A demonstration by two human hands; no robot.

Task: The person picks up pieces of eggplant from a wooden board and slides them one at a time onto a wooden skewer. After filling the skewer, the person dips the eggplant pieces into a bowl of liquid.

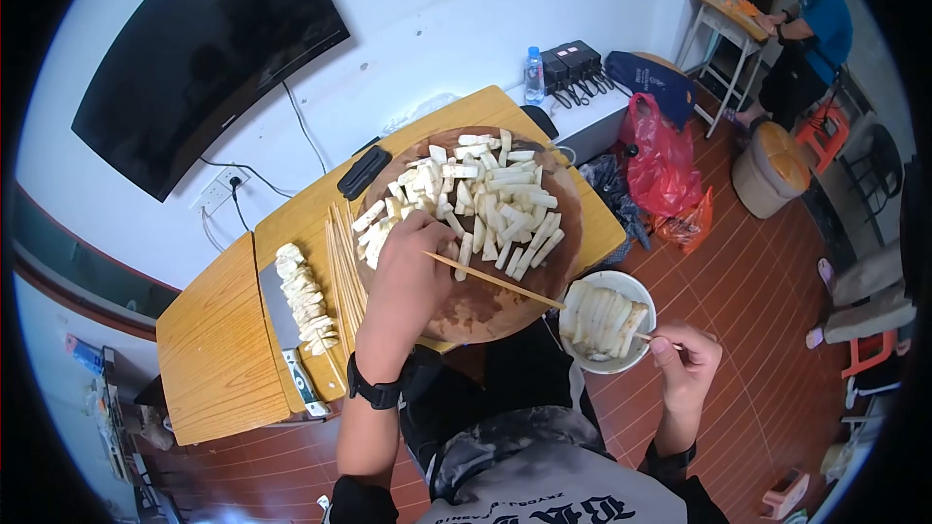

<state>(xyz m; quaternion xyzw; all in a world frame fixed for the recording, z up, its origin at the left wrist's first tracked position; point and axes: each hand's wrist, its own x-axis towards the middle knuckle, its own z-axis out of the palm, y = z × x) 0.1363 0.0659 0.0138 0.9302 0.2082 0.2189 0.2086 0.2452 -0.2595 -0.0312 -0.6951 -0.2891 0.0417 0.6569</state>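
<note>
Pale cut strips [505, 189] lie heaped on a round wooden board [476, 315]. Over the board's left side, my left hand [413, 262] is closed around a thin wooden skewer [495, 279] that points down to the right; its fingertips are partly hidden near the strips. My right hand [684, 359] pinches the end of another skewer, which carries a row of strips [602, 318] over a white bowl [631, 283]. Left of the board lie a bundle of bare skewers [345, 267] and a loaded skewer [305, 301] resting on a knife [304, 383].
The wooden table [218, 340] stands against the wall, with a black case [365, 173] on it. Red bags [665, 160] and a round stool [772, 170] are on the floor at right. Another person [820, 34] stands at a small table [728, 15] at the back right.
</note>
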